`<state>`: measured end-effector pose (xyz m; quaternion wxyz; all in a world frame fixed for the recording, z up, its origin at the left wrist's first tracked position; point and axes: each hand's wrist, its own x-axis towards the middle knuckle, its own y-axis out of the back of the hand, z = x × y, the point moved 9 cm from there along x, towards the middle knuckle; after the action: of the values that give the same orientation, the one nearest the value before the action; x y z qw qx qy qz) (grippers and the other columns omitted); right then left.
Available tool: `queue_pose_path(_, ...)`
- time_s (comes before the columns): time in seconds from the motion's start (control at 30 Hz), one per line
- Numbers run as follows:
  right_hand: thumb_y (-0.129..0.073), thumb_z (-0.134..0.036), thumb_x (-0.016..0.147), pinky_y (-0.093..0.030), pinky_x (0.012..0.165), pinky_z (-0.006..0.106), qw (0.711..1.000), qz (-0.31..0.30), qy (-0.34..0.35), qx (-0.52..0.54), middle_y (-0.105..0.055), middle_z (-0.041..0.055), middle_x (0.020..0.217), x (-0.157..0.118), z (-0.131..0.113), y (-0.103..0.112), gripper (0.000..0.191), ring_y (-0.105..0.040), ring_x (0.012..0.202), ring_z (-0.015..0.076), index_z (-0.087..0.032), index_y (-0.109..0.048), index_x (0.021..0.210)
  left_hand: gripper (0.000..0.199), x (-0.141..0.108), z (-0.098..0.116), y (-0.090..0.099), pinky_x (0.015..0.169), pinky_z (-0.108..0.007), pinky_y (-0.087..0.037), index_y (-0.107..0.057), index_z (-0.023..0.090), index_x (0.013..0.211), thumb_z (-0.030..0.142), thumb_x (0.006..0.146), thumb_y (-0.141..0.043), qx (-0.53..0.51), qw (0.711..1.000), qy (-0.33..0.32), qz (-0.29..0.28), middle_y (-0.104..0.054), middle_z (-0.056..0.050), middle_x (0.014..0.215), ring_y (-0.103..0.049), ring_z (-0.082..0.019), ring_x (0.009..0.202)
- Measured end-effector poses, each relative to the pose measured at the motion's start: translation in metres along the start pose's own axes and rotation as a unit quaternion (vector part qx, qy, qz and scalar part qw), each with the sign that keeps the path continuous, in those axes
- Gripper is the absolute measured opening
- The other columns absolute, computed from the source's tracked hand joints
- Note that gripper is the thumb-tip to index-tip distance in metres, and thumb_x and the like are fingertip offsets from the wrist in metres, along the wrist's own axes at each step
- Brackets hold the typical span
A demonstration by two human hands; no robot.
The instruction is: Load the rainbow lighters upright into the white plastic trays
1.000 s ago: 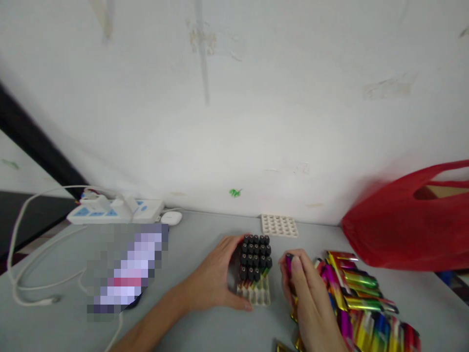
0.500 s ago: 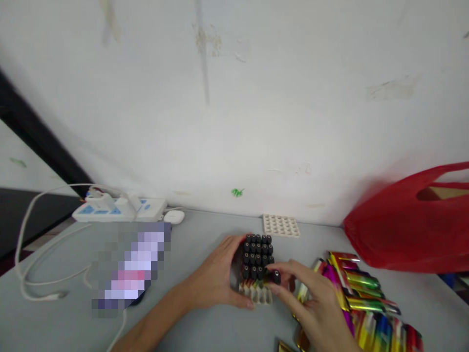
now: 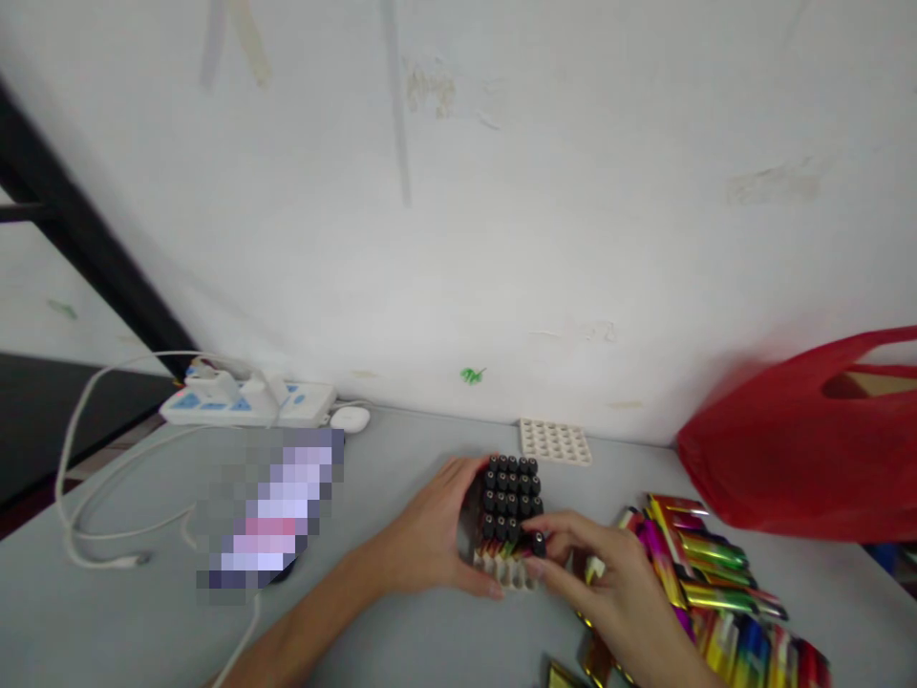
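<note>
Several black-capped tubes [image 3: 512, 500] stand upright in rows in a white holder [image 3: 510, 571], whose front row of slots shows unfilled. My left hand [image 3: 434, 540] wraps round the left side of the holder, thumb along its front edge. Between the thumb and fingers of my right hand [image 3: 598, 564] is one black-capped tube [image 3: 539, 544], at the right front of the rows. Its lower part is hidden by my fingers.
A white perforated grid [image 3: 555, 441] lies near the wall. Shiny colourful packets [image 3: 709, 554] are piled on the right, beside a red bag [image 3: 795, 449]. A white power strip [image 3: 250, 401], cables and a blurred phone-like device [image 3: 283, 506] lie on the left.
The whole view has shifted slightly. My right hand has brought its tube slightly closer to the rows. My left hand keeps its hold on the holder.
</note>
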<state>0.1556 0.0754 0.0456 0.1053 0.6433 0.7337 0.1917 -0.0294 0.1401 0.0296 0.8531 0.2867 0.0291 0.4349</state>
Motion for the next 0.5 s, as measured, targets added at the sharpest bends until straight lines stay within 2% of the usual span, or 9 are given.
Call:
queue_pose_path(0.13,-0.082,-0.048,0.101,-0.055,0.070,0.029,0.999,0.029,0.005,0.040,-0.077,-0.0019,0.076,-0.003,-0.001,0.003,0.038,-0.072,0.069,0.0195,-0.024,-0.078,0.130,0.132,0.000,0.001,0.000,0.132,-0.060,-0.040,-0.048,0.020,0.167,0.056,0.057,-0.111,-0.003,1.000,-0.001,-0.002,-0.056,-0.021,0.163,-0.055,-0.047,0.150)
queue_pose_path(0.23,-0.081,-0.048,0.101,-0.048,0.063,0.027,0.998,0.050,0.000,0.032,-0.069,-0.0030,0.070,-0.007,0.000,0.014,0.026,-0.064,0.064,0.0173,-0.022,-0.078,0.107,0.133,0.000,0.001,0.001,0.132,-0.061,-0.040,-0.048,0.021,0.166,0.058,0.056,-0.111,-0.002,1.000,-0.004,0.001,-0.057,-0.021,0.163,-0.055,-0.047,0.150)
queue_pose_path(0.33,-0.087,-0.041,0.094,-0.036,0.055,0.026,0.999,-0.030,-0.039,-0.012,-0.059,-0.0058,0.061,-0.008,0.005,0.013,0.023,-0.051,0.056,0.0143,-0.022,-0.077,0.087,0.135,0.001,0.001,0.001,0.132,-0.060,-0.040,-0.047,0.020,0.167,0.059,0.055,-0.112,0.004,1.000,-0.005,0.003,-0.057,-0.021,0.163,-0.054,-0.047,0.151)
queue_pose_path(0.4,-0.097,-0.030,0.080,-0.039,0.058,0.025,0.993,-0.101,-0.036,-0.058,-0.066,-0.0042,0.069,-0.009,0.002,0.010,0.018,-0.057,0.062,0.0158,-0.023,-0.082,0.087,0.135,0.000,0.000,0.001,0.132,-0.059,-0.040,-0.047,0.019,0.167,0.058,0.055,-0.112,0.003,1.000,-0.001,0.000,-0.057,-0.021,0.163,-0.055,-0.047,0.150)
queue_pose_path(0.5,-0.106,-0.017,0.058,-0.044,0.070,0.026,0.979,-0.144,-0.013,-0.143,-0.073,-0.0018,0.082,-0.012,-0.004,0.007,0.034,-0.067,0.081,0.0218,-0.026,-0.087,0.085,0.133,0.000,0.000,0.001,0.132,-0.059,-0.039,-0.048,0.020,0.167,0.057,0.056,-0.112,0.000,1.000,0.003,-0.001,-0.056,-0.021,0.164,-0.054,-0.047,0.150)
